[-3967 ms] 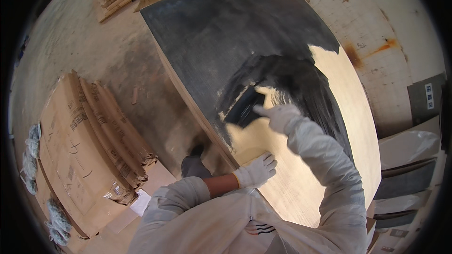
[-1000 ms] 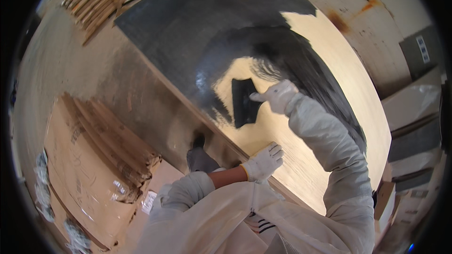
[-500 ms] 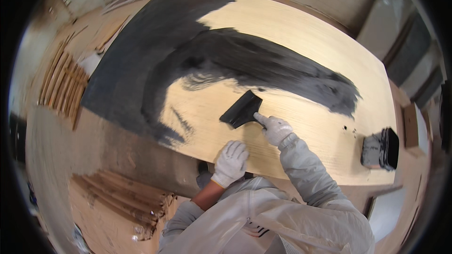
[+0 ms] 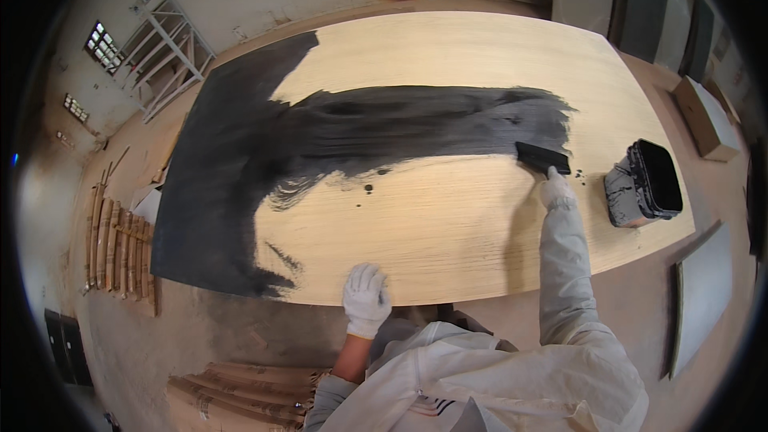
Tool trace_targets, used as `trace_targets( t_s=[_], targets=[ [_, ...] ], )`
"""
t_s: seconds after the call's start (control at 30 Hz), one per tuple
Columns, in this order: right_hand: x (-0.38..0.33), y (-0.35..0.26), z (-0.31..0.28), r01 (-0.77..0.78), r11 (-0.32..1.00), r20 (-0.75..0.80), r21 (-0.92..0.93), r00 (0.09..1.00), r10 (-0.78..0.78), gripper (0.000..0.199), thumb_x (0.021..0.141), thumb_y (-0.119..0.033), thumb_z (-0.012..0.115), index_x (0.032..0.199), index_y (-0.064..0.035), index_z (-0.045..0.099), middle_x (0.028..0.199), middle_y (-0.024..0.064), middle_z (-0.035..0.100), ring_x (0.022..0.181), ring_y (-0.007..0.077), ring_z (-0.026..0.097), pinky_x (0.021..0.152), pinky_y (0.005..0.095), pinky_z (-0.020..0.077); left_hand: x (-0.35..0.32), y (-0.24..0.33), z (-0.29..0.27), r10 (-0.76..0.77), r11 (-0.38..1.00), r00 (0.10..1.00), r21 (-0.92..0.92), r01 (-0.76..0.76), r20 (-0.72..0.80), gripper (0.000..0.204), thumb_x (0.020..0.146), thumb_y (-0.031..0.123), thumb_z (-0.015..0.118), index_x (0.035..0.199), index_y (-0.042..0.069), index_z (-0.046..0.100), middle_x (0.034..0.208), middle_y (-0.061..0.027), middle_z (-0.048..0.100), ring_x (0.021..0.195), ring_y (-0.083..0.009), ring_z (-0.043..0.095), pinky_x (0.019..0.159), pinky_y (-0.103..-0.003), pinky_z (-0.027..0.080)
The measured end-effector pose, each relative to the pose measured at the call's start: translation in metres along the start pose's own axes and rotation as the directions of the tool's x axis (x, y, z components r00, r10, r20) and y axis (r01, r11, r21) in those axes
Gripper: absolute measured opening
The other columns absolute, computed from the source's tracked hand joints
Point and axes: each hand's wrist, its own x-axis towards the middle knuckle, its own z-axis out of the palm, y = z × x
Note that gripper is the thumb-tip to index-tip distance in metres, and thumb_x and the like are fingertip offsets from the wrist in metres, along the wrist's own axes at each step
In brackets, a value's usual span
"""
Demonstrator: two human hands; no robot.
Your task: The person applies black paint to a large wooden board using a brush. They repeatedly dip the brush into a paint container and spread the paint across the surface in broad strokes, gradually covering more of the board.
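Observation:
A large pale wood-grain board (image 4: 416,224) lies before me, partly covered in black coating (image 4: 384,124). My right hand (image 4: 558,190), in a white glove, is closed round the handle of a wide black spreader (image 4: 544,158). The spreader's blade is at the lower right end of the black band; the hand hides most of its handle. At the near edge of the board my left hand (image 4: 366,300), also gloved in white, rests with its fingers lying on the surface and holds nothing. Right of the spreader stands an open, black-smeared bucket (image 4: 644,184) on the board.
Small black drops (image 4: 369,189) dot the bare wood. Bundled brown rolls (image 4: 118,248) lie on the floor at left, and a stack of brown wrapped packages (image 4: 240,392) at near left. A metal rack (image 4: 168,52) leans at far left. A carton (image 4: 708,120) and a pale panel (image 4: 700,296) stand at right.
My right hand has carried the spreader right and away from me, to the right end of the black band. New black drops show on the bare middle. The view has shifted; my left hand stays near the edge.

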Motion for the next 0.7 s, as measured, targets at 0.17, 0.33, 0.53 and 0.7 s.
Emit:
trace_targets(
  t_s=[0.17, 0.33, 0.53, 0.7],
  targets=[
    [-0.058, -0.09, 0.016, 0.151, 0.989, 0.221, 0.011, 0.964, -0.149, 0.054, 0.109, -0.044, 0.051, 0.154, -0.0149, 0.056, 0.14, 0.0225, 0.07, 0.135, 0.038, 0.064, 0.115, 0.0464, 0.0489, -0.003, -0.008, -0.004, 0.049, 0.999, 0.999, 0.012, -0.049, -0.008, 0.036, 0.078, 0.011, 0.071, 0.114, 0.009, 0.067, 0.128, -0.015, 0.067, 0.127, -0.0404, 0.062, 0.112, -0.056, 0.048],
    [-0.169, -0.16, 0.013, 0.449, 0.893, 0.362, 0.02, 0.83, -0.425, 0.058, 0.104, -0.03, 0.056, 0.162, -0.0277, 0.05, 0.134, 0.0197, 0.073, 0.126, 0.0363, 0.069, 0.108, 0.0468, 0.0528, 0.002, -0.006, -0.002, 0.069, 0.996, 0.997, -0.053, -0.068, 0.022, 0.034, 0.082, 0.013, 0.071, 0.115, 0.007, 0.068, 0.128, -0.0165, 0.068, 0.127, -0.04, 0.062, 0.114, -0.057, 0.047],
    [-0.178, -0.044, -0.109, 0.438, 0.889, -0.183, 0.138, 0.893, -0.411, 0.049, 0.101, -0.024, 0.063, 0.15, -0.0251, 0.062, 0.115, 0.0177, 0.078, 0.107, 0.0382, 0.074, 0.095, 0.0494, 0.0579, -0.009, -0.011, 0.005, 0.069, 0.997, 0.997, -0.036, -0.07, -0.024, 0.032, 0.079, 0.011, 0.068, 0.111, 0.006, 0.069, 0.124, -0.0184, 0.068, 0.124, -0.0424, 0.062, 0.113, -0.059, 0.047],
    [-0.163, 0.097, -0.268, 0.081, 0.994, -0.482, 0.07, 0.875, -0.038, 0.049, 0.097, -0.017, 0.066, 0.146, -0.0223, 0.068, 0.125, 0.0172, 0.076, 0.118, 0.0347, 0.073, 0.1, 0.0444, 0.0575, -0.011, -0.007, 0.007, 0.087, 0.996, 0.996, 0.032, -0.086, -0.026, 0.032, 0.077, 0.008, 0.065, 0.109, 0.005, 0.069, 0.123, -0.0186, 0.069, 0.124, -0.0433, 0.063, 0.112, -0.059, 0.048]
  ],
)
